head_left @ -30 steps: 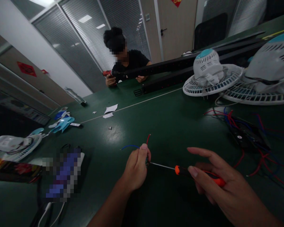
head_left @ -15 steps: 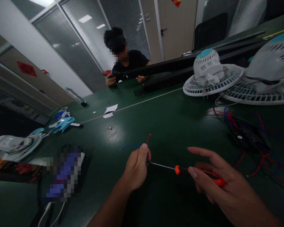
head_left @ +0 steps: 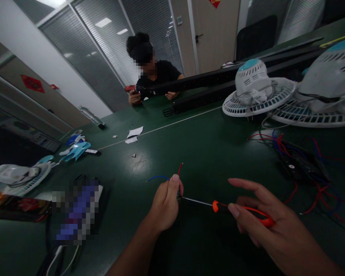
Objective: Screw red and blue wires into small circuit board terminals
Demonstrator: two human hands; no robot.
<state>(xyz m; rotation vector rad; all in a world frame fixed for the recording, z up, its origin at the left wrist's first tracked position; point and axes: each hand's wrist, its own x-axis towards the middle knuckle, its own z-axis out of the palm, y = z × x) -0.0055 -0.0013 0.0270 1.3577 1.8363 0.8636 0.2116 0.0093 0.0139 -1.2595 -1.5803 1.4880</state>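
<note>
Wires [head_left: 293, 161] before fans [head_left: 258, 96] on the workbench [head_left: 207, 161]

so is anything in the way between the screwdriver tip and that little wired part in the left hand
Nothing visible. The screwdriver in the right hand runs straight to the small wired part in the left hand, its tip seeming to meet it beside the fingers. The blue wire and red wire lie off that line.

Your left hand [head_left: 165, 203] pinches a small wired component [head_left: 178, 197] trailing a blue wire [head_left: 158, 178] and a red wire [head_left: 179, 168], while your right hand [head_left: 264, 226] holds an orange-and-black screwdriver [head_left: 255, 214] to it, tip at the component, with a white desk fan [head_left: 258, 92] beyond them and a tangle of loose wires [head_left: 293, 147] just in front of that fan.
</note>
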